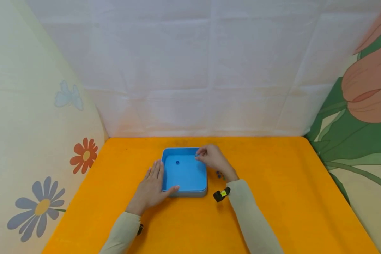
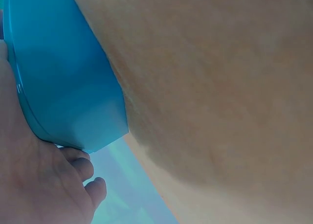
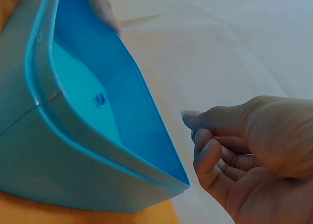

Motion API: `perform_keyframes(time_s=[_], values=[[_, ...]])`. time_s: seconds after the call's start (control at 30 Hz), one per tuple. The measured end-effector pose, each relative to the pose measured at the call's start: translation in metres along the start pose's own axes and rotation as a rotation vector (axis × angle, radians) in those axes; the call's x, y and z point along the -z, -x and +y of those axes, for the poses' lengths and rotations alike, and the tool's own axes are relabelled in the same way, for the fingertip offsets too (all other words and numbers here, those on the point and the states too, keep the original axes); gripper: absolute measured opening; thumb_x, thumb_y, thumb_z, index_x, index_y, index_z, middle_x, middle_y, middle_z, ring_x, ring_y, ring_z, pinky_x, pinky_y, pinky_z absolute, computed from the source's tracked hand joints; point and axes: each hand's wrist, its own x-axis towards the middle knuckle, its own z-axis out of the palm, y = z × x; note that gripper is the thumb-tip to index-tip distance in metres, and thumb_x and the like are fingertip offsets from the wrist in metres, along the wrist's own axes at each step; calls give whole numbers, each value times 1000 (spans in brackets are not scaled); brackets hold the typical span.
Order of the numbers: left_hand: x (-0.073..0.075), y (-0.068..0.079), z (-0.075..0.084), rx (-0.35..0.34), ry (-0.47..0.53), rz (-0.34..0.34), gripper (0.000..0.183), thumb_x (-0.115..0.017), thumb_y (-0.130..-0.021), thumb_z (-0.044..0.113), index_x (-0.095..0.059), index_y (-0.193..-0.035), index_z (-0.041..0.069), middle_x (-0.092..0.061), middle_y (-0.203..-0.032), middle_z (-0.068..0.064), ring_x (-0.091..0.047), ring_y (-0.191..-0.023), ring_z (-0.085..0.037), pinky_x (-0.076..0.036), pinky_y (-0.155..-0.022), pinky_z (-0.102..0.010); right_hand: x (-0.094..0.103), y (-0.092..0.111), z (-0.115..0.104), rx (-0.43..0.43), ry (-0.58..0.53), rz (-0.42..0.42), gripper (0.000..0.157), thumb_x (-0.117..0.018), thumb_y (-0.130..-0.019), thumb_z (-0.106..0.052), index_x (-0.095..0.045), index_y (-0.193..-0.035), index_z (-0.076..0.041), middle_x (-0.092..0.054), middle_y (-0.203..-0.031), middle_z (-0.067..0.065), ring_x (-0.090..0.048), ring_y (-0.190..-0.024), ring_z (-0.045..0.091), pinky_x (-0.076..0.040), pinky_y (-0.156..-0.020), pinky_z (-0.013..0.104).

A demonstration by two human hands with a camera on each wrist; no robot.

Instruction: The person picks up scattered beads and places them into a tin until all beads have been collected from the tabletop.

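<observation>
Left hand (image 1: 150, 187) rests on blue box (image 1: 187, 178), fingers straight, thumb spread. Right hand (image 1: 213, 157) pinches small ball (image 3: 193, 136) near far-right corner. Blue ball (image 1: 177, 162) inside; loose balls (image 1: 219, 176) on desk (image 1: 289, 183).

From far away I see a blue box (image 1: 185, 176), a dark blue bead (image 1: 177, 162), an orange table (image 1: 279, 194) and a flowery wall (image 1: 35, 130).

Ball (image 1: 177, 162) in box (image 1: 185, 177); table (image 1: 273, 173) beneath
</observation>
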Motion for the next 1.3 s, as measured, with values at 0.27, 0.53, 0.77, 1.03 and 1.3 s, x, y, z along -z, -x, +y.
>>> perform_keyframes(time_s=[0.27,0.53,0.77,1.03,1.3], values=[[0,1,1,-1,9,1,119,-51,-93,82,-16,-166,-5,-13,-176,-23,-16,-164,-42,-19,-133,-59,-1,-7,-5,22,12,-21,16,-73,-100,-21,-78,-107,-7,-72,-92,6,-63,-79,19,-55,-69,27],[1,0,-1,-1,-6,4,119,-51,-93,82,-14,-165,-6,-14,-176,-24,-16,-164,-42,-20,-134,-58,-7,-18,-12,3,41,-47,15,-73,-100,-21,-78,-107,-9,-73,-93,5,-65,-81,19,-57,-71,27],[1,0,-1,2,13,-6,119,-51,-93,81,-16,-165,-6,-13,-176,-24,-15,-164,-43,-19,-134,-58,-12,-24,-15,13,18,-66,13,-73,-100,-20,-77,-105,-8,-73,-94,6,-63,-81,20,-55,-69,28],[0,-1,-1,9,15,-6,119,-50,-92,82,-16,-166,-5,-13,-176,-23,-14,-165,-42,-19,-134,-59,-16,-27,-17,14,14,-64,14,-73,-100,-19,-77,-107,-8,-73,-94,6,-63,-81,21,-55,-70,28],[0,-1,-1,11,13,-10,119,-49,-92,83,-16,-166,-5,-12,-176,-23,-14,-165,-42,-18,-134,-58,-24,-37,-13,4,35,-68,13,-73,-100,-19,-78,-105,-7,-73,-92,8,-62,-77,19,-53,-68,26]])
